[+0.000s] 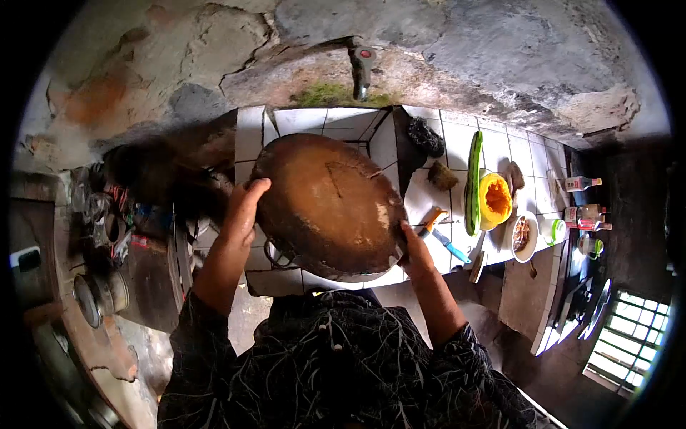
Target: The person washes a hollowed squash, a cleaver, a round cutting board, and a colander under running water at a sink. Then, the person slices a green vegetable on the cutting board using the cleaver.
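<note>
Hands grip opposite rims: left hand (246,207) and right hand (413,249) are clamped on the wok (325,204), tipping its underside toward the camera above the tiled sink (314,121). Its base looks rusty brown, with pale scuffs, possibly worn metal. Cut pumpkin (494,200) sits on the worktop (457,143).

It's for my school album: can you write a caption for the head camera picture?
Two hands, left and right, hold a big rusty wok bottom-up over a tiled sink, beside a cut pumpkin.
</note>
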